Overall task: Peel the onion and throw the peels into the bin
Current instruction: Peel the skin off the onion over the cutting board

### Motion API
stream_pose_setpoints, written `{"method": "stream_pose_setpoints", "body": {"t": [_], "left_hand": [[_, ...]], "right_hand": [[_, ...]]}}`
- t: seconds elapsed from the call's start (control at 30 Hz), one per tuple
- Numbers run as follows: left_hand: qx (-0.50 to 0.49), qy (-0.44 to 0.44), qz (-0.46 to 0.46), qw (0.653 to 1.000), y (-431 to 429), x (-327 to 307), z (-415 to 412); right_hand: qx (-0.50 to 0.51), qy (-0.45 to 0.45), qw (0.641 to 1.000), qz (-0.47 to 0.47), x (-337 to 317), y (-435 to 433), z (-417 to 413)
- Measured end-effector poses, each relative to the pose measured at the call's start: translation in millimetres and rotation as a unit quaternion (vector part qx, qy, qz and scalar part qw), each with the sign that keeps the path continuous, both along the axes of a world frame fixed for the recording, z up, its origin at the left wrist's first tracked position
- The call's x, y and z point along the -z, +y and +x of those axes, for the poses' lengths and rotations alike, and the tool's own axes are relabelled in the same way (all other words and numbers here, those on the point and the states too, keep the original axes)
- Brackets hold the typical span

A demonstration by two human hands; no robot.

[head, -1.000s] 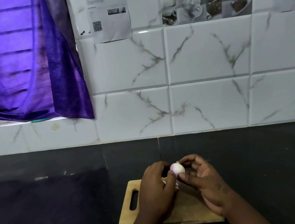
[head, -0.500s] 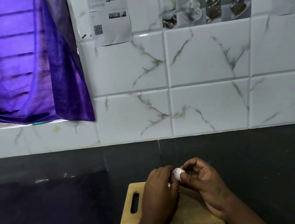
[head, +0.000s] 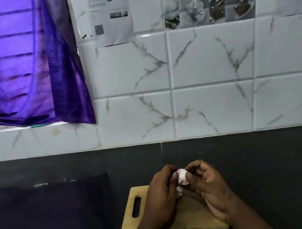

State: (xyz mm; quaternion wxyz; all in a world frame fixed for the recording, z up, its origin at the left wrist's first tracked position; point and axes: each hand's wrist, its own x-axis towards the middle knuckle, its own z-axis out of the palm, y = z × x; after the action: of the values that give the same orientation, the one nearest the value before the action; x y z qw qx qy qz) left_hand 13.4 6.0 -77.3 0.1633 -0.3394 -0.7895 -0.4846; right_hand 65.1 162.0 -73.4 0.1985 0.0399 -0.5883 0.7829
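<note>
A small pale onion (head: 182,177) with a pink tinge is held between both hands above a wooden cutting board (head: 133,225). My left hand (head: 161,198) grips it from the left, thumb on its side. My right hand (head: 208,187) holds it from the right, thumb pressed on its front. A loose piece of pinkish peel (head: 180,190) hangs just under the onion, between my hands. No bin is in view.
The board, with a slot handle (head: 136,207) on its left end, lies on a black countertop (head: 63,210) near the front edge. A white marble-tiled wall (head: 209,88) rises behind. A purple curtain (head: 16,64) hangs at the upper left.
My hands stayed over the board with the onion between them. My fingers shifted slightly on it and a little more of its pale surface shows.
</note>
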Motion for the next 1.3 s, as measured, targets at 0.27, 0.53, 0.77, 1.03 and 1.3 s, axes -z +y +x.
{"method": "stream_pose_setpoints", "body": {"t": [0.27, 0.53, 0.77, 1.03, 1.3], "left_hand": [[-0.042, 0.04, -0.08, 0.995, 4, -1, 0], [-0.106, 0.032, -0.048, 0.993, 1, -2, 0], [-0.128, 0.08, -0.06, 0.987, 2, 2, -6], [-0.092, 0.116, -0.12, 0.982, 4, 5, -5], [-0.139, 0.137, -0.107, 0.975, 2, 6, -5]], "right_hand": [[-0.01, 0.004, 1.0, 0.0, -2, -1, 2], [-0.042, -0.003, 0.998, -0.048, -1, 3, -2], [-0.042, -0.027, 0.998, -0.049, 2, 3, -5], [-0.051, -0.054, 0.997, 0.014, 1, 2, -1], [-0.062, -0.037, 0.997, 0.01, 0, 0, 0]]}}
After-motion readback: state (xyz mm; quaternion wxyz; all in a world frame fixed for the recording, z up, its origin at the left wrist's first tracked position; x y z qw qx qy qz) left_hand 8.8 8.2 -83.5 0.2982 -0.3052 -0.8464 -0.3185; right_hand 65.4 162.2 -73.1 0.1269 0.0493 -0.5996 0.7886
